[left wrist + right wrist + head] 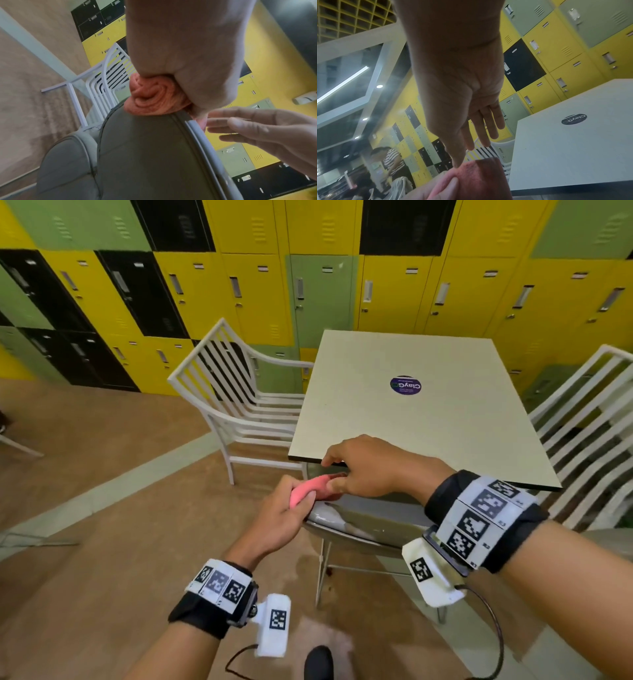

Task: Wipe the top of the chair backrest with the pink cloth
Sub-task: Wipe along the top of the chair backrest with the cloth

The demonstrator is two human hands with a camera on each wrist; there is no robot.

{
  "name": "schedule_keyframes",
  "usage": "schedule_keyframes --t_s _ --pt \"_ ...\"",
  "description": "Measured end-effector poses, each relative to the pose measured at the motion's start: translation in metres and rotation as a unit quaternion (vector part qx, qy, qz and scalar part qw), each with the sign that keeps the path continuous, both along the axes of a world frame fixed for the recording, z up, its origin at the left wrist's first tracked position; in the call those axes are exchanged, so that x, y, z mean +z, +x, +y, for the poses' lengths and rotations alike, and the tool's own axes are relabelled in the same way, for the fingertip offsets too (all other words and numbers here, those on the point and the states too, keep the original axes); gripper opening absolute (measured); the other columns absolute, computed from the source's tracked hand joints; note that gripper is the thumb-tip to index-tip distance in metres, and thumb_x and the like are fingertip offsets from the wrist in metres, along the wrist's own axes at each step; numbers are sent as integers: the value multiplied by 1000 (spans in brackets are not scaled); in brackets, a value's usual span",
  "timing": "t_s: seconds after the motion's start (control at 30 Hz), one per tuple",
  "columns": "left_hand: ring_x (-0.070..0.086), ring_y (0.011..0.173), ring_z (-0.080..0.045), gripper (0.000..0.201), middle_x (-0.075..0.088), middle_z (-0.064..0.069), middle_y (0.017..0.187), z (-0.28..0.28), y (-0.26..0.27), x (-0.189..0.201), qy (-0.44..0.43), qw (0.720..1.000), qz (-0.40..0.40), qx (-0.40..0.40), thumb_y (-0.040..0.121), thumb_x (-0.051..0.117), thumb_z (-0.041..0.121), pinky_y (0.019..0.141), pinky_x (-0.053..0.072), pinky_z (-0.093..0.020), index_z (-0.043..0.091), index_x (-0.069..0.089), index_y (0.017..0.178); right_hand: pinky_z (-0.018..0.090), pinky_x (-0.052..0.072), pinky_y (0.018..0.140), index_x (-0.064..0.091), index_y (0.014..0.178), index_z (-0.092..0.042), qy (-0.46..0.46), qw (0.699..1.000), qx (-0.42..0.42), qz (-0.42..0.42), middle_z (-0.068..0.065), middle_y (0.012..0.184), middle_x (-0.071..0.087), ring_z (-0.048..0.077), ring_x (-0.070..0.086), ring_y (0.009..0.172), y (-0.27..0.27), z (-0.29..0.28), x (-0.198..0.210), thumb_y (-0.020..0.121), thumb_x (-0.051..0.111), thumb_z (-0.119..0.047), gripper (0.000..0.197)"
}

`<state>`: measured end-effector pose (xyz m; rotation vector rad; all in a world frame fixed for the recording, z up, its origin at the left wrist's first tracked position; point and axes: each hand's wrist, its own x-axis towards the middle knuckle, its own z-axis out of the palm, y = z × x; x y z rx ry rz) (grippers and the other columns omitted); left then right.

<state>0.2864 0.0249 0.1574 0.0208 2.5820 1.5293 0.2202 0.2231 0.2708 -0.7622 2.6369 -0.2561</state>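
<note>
My left hand [287,508] grips the bunched pink cloth [310,487] and holds it down on the left end of the grey padded chair backrest [363,508]. The left wrist view shows the cloth [150,100] squeezed under the fist [188,67], resting on the backrest's top edge [145,148]. My right hand [356,470] hovers just right of the cloth with its fingers straight [240,125]. In the right wrist view its thumb tip [457,163] touches the cloth [484,175]. The rest of the backrest top lies under my right wrist.
The grey chair is tucked against a pale square table [411,422]. A white slatted chair [233,392] stands at the table's left, another [589,419] at its right. Yellow, green and black lockers [260,296] line the wall. A person in a striped top [392,158] stands far off.
</note>
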Motion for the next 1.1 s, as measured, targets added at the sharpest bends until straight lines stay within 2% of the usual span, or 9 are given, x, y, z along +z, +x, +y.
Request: schedule_keyframes --t_s 0.2,0.37,0.5,0.6,0.67,0.73,0.83,0.93,1.1 --pt "64 103 -11 24 69 13 107 38 20 -3 10 990 96 99 106 50 43 90 53 -41 34 67 120 40 47 96 62 134 -25 -42 998 -38 8 1 131 65 24 57 118 20 38 5 94 66 -48 46" --pt "56 98 -13 26 60 20 95 100 47 4 -37 974 181 134 104 46 42 93 46 -43 30 69 108 38 43 103 59 138 -26 -68 995 -71 26 -1 141 60 22 53 128 34 71 13 96 63 -51 49" --pt "49 100 -9 7 54 18 101 172 80 -1 -31 983 163 83 101 55 28 88 41 -31 34 59 99 36 41 101 59 139 -25 -78 993 -83 24 0 140 60 22 52 128 51 93 15 98 60 -49 47" --pt "43 96 -9 33 43 22 91 215 98 5 -29 989 147 12 97 56 16 86 40 -30 39 42 79 36 42 100 60 137 -25 -82 993 -84 28 -1 139 61 22 54 126 64 111 14 99 57 -50 46" --pt "44 95 -6 26 46 20 92 228 105 10 -13 988 154 8 98 54 20 85 40 -28 40 46 83 36 43 100 61 136 -26 -91 992 -86 29 -3 138 62 20 54 125 72 126 15 99 56 -54 47" --pt "50 101 0 11 56 16 103 224 108 12 12 983 181 35 101 51 28 93 44 -28 32 60 106 36 43 103 62 135 -28 -104 990 -90 37 -5 138 62 17 55 125 77 141 17 98 55 -57 47" --pt "62 113 -7 27 68 12 119 194 106 27 21 968 233 89 107 53 23 106 47 -29 26 67 130 36 43 104 64 133 -28 -138 984 -99 52 -9 136 63 14 56 125 84 161 22 97 52 -61 49" --pt "65 93 -5 27 70 12 104 142 89 41 -4 955 234 182 106 56 14 78 50 -16 36 66 117 37 42 107 62 134 -27 -152 980 -109 61 -9 139 62 14 54 128 90 175 24 98 49 -62 51" --pt "66 87 -23 27 71 2 96 87 49 24 -151 961 145 183 110 44 38 77 54 -42 27 67 102 35 42 106 59 138 -26 -140 982 -118 54 -7 142 60 15 53 129 100 176 24 99 49 -60 53"
